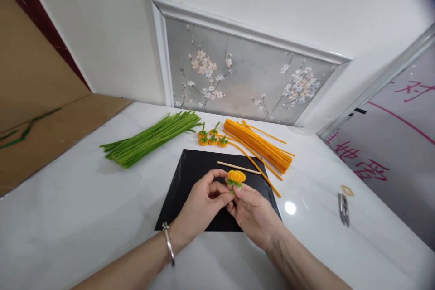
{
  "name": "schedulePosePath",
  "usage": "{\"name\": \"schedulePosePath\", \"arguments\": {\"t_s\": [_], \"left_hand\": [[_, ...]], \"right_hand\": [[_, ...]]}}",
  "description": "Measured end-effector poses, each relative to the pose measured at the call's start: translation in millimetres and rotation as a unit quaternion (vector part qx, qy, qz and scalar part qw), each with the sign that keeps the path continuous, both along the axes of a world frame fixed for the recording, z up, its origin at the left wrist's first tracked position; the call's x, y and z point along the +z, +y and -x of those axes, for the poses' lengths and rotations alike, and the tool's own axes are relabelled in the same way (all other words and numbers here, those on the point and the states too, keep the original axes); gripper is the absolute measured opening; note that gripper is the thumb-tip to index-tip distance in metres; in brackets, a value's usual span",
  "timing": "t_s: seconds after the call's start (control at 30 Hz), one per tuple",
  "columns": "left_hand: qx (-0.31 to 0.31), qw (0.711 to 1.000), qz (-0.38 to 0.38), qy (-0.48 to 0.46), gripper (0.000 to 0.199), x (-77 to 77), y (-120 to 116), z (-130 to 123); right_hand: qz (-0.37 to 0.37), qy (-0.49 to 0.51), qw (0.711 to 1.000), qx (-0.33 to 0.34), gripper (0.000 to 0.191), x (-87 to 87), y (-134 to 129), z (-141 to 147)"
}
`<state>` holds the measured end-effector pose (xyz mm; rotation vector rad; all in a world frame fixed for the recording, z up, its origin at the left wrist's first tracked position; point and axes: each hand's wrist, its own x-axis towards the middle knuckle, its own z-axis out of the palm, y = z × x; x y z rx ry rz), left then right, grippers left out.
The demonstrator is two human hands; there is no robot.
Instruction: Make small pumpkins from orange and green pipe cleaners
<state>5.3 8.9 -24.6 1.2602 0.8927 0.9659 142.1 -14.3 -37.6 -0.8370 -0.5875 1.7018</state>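
Orange fuzzy piece (237, 176) with green leaf shapes (234, 184) under it: held upright above the black sheet (176, 190), right of the sheet's middle. Left hand (204, 201): fingers curled, thumb and fingertips nearly closed in a pinch at the green underside; silver bangle (168, 244) on the wrist. Right hand (256, 215): thumb and fingers closed on the right side of the green part, other fingers curled beneath.

Wooden stick (239, 168): on the sheet near its far edge, just beyond the piece. Orange stems (260, 145): bundled toward the tabletop's far edge, right of centre; several loose, some reaching over the sheet's far right corner. Five small orange pieces (213, 141) with green tops: grouped between that bundle and the green stems (152, 140), which lie left of centre toward the far edge. Metal snips (344, 210): toward the tabletop's right edge; yellowish ring (347, 190) at their far end, contact unclear.

Writing: red characters on the whitish board (401, 145) beyond the right edge; legible are 对, and lower down 她 and 爱. Remainder cut off or unclear.
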Motion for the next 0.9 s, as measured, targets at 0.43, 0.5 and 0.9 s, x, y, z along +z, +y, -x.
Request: {"name": "schedulePosePath", "arguments": {"t_s": [0.43,0.5,0.9], "left_hand": [[-0.026,0.999,0.042,0.007,0.042,-8.5,-10,-3],[-0.044,0.998,0.039,0.018,0.040,-12.3,-12,-5],[-0.096,0.995,0.021,0.031,0.032,-25.6,-17,-4]], "right_hand": [[-0.073,-0.169,0.980,-0.075,0.027,11.7,25,-18],[-0.196,-0.391,0.899,-0.024,0.034,18.1,40,-25],[-0.405,-0.705,0.577,0.076,0.022,66.8,150,12]]}}
